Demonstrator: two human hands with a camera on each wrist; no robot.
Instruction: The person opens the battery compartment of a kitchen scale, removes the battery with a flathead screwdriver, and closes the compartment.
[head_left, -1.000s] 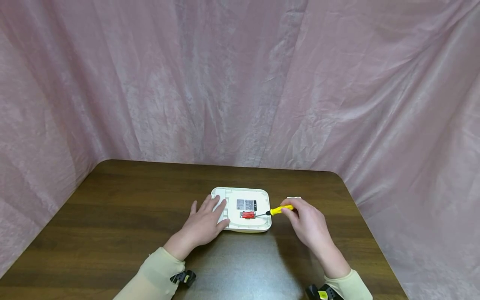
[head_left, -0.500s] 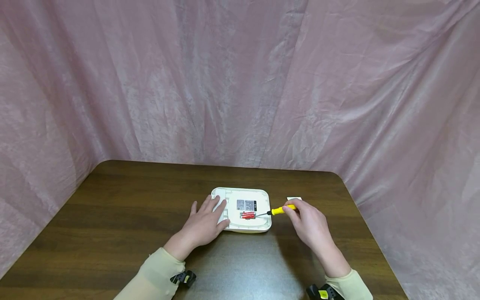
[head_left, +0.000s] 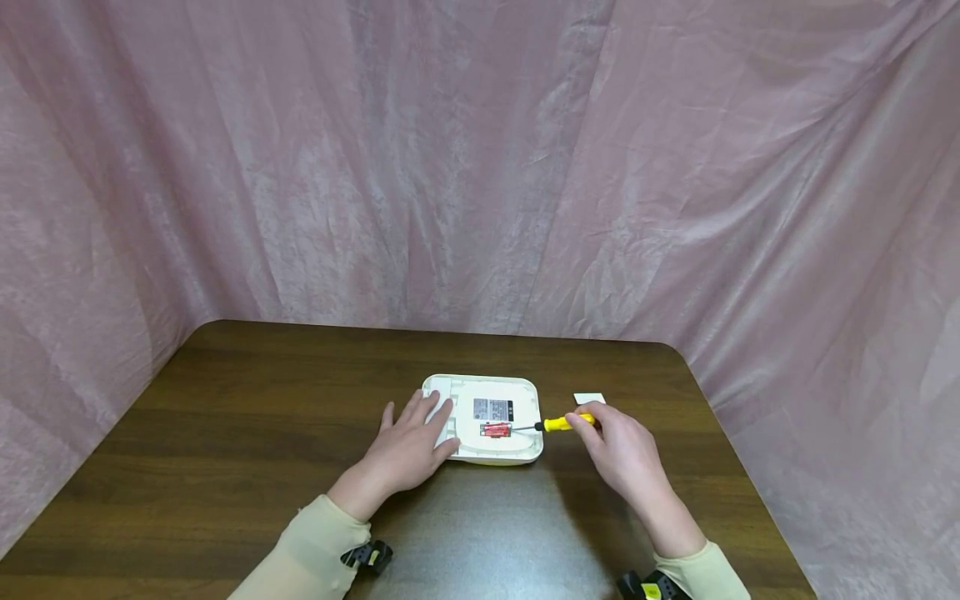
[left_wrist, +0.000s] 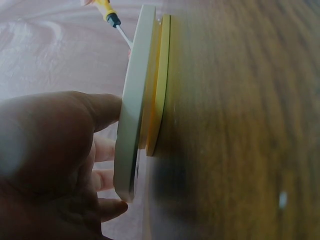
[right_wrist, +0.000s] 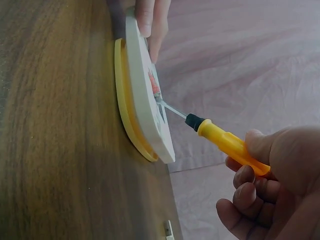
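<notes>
A flat white plastic device (head_left: 517, 450) with rounded corners lies label side up on the table, its lower plate (right_wrist: 131, 120) yellow. My left hand (head_left: 408, 450) rests on its left end, fingers spread over the edge. Red batteries (head_left: 496, 430) sit in the small compartment below the printed label (head_left: 492, 409). My right hand (head_left: 618, 446) pinches a yellow-handled screwdriver (right_wrist: 225, 142) between thumb and fingers. The screwdriver slants down from the right, its thin metal tip right at the batteries' right end.
Just beyond my right hand lies a small flat white piece (head_left: 588, 398), partly covered by the fingers. The brown wooden table (head_left: 300, 383) has rounded far corners. Pink curtains (head_left: 480, 167) hang behind it.
My right hand and the screwdriver have shifted slightly right, uncovering more of the small white piece. The tip stays at the batteries' right end. My left hand and the device have not moved.
</notes>
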